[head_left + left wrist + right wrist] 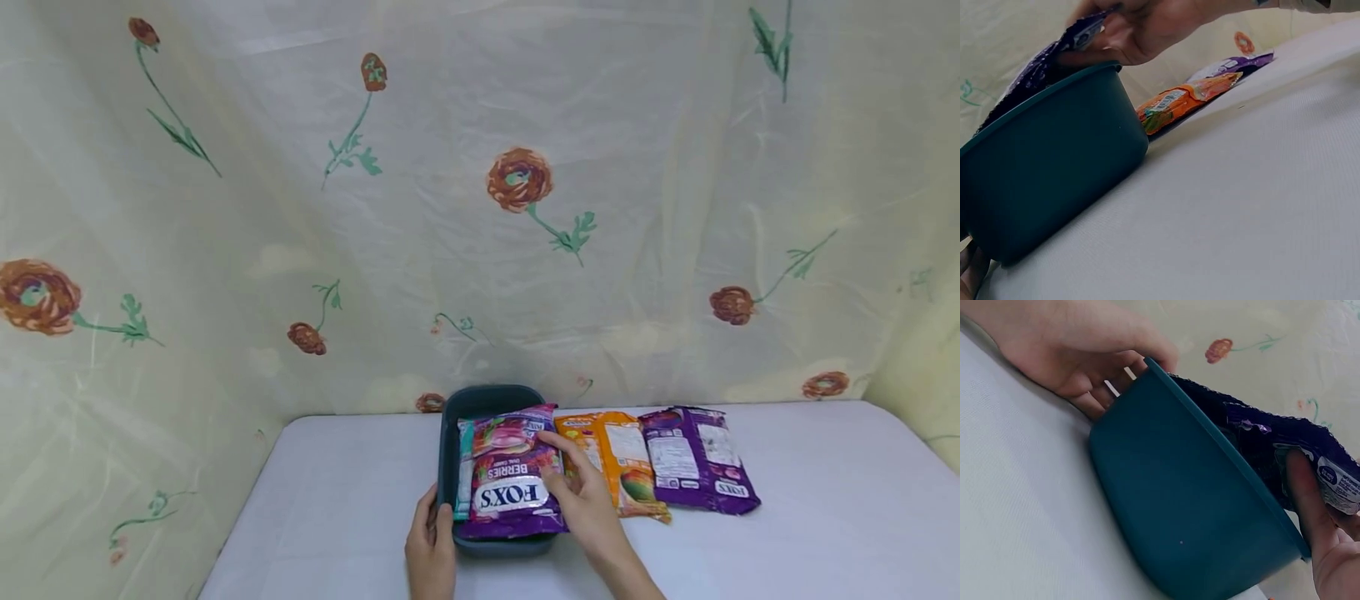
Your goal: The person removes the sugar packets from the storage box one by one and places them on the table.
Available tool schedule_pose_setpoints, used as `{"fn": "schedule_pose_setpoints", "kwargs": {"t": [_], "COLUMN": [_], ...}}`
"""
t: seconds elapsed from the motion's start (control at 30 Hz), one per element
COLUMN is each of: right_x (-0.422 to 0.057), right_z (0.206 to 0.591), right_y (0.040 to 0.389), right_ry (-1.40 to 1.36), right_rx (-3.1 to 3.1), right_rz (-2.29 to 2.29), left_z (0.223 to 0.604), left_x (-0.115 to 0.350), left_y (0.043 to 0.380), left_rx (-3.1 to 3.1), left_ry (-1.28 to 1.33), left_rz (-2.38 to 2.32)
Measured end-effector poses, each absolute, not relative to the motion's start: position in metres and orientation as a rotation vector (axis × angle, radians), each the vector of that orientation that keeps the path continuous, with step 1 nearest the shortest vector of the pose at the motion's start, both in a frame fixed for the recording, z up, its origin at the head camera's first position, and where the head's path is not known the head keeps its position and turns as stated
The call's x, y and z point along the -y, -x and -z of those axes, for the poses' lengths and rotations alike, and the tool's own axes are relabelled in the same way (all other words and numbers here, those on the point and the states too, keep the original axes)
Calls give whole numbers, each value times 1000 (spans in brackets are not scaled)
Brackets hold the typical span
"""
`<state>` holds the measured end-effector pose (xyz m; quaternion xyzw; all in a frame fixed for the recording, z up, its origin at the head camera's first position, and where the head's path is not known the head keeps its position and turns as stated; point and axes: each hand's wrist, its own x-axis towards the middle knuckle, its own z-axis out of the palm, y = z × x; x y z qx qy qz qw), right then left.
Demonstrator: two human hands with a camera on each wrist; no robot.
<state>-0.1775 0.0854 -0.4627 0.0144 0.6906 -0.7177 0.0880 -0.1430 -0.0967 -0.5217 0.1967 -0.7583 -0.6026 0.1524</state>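
Note:
A purple Fox's Berries candy bag [512,467] lies over the opening of a dark teal plastic bin [448,450], its lettering upside down in the head view. My right hand [585,492] grips the bag by its right edge, the thumb on one face in the right wrist view [1310,500]. With my left hand [431,542] I hold the bin's near left side, thumb up at the rim and fingers along the outer wall. Under the purple bag, a turquoise packet [465,471] shows at the left inside the bin; the rest of it is hidden.
Right of the bin an orange candy bag [626,462] with a mango picture lies on the white table [352,500]. Beside it is another purple Fox's bag [701,458], back side up. A flower-patterned curtain [420,250] hangs behind the table.

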Motion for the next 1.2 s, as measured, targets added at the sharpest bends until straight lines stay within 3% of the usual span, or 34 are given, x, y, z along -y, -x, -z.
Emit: {"fn": "schedule_pose_setpoints", "kwargs": {"t": [1.2], "right_x": [-121], "right_z": [471], "right_y": [165], "right_ry": [-139], "right_rx": [-2132], "right_rz": [2034], "left_z": [522], "left_x": [97], "left_y": [143], "left_rx": [2159], "left_ry": [-600], "left_rz": [1772]}}
